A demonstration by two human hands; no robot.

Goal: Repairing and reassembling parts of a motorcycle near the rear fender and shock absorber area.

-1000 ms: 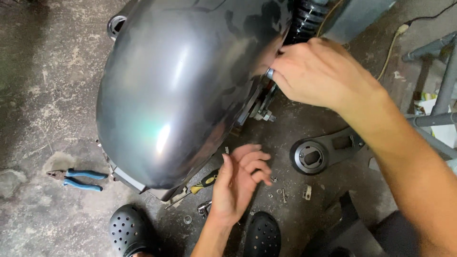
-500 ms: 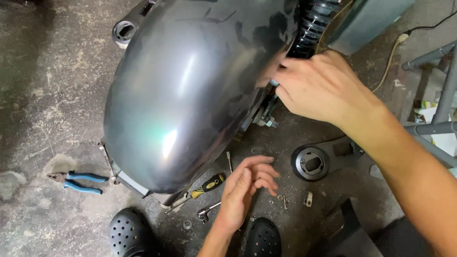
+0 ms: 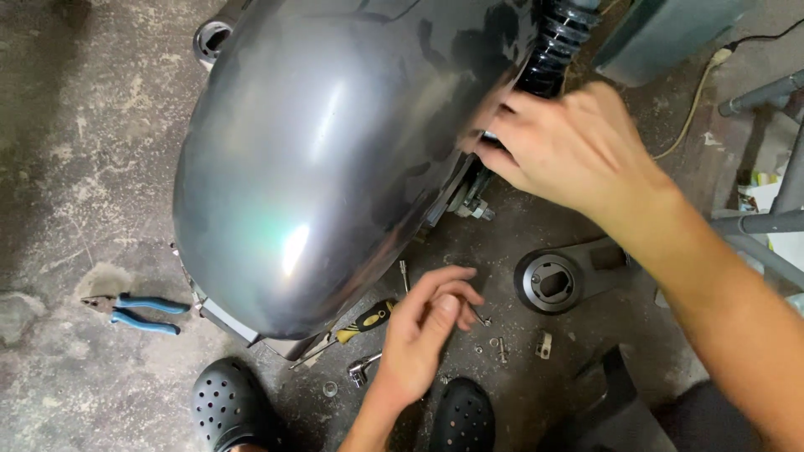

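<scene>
A glossy dark grey motorcycle fender [image 3: 335, 159] fills the middle of the view. My right hand [image 3: 578, 151] is at its right rim beside the black coil shock [image 3: 557, 42], with fingers and thumb closed on the rim; the fingertips are blurred. My left hand [image 3: 431, 326] hovers low over the concrete floor below the fender. Its fingers are curled with the tips drawn together, just beside small loose bolts [image 3: 500, 347]. Whether it holds one is hidden. A yellow-and-black screwdriver [image 3: 364, 322] lies just left of it.
Blue-handled pliers [image 3: 138, 311] lie on the floor at the left. A small socket bit [image 3: 362, 367] and a round black metal part [image 3: 553, 282] lie near my two black clogs [image 3: 230, 406]. Grey metal tubes [image 3: 766, 219] and a cable [image 3: 703, 84] run at the right.
My left hand has curled its fingers together and reached towards the loose bolts. My right hand has stayed at the fender's rim while the view shifted slightly.
</scene>
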